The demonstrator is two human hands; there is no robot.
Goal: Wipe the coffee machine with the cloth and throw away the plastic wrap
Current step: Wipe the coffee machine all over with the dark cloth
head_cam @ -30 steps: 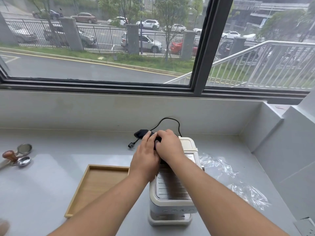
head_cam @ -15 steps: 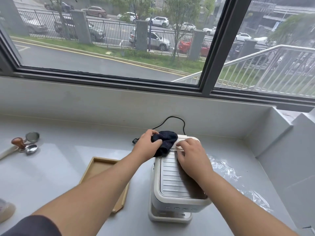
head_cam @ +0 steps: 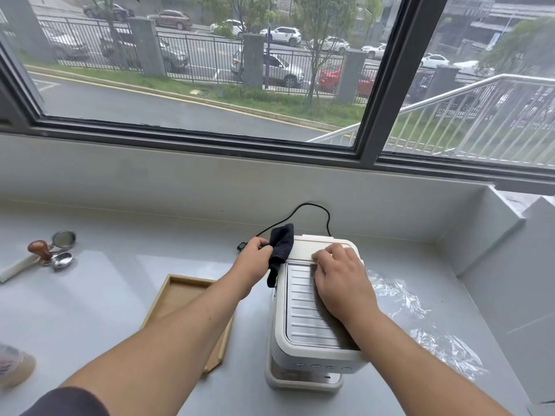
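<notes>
Cloth, dark navy and soft, hangs in a limp fold from the left hand, which pinches it between thumb and fingers against the rear left edge of the coffee machine. The machine stands on the pale grey, smooth surface, a boxy cream plastic body with rounded corners, a ribbed brushed-metal plate on top and a row of small buttons on its front. Any marks by the buttons are too small to read. The right hand lies palm-down on the ribbed plate, holding nothing, its fingertips at the seam with the cream rear lid. A thin black cord loops behind the machine. Plastic wrap, clear and crinkled, lies flat on the surface just right of the machine. To the left sits a shallow rectangular wooden tray, and farther left a brown-knobbed tamper beside shiny round metal pieces.
</notes>
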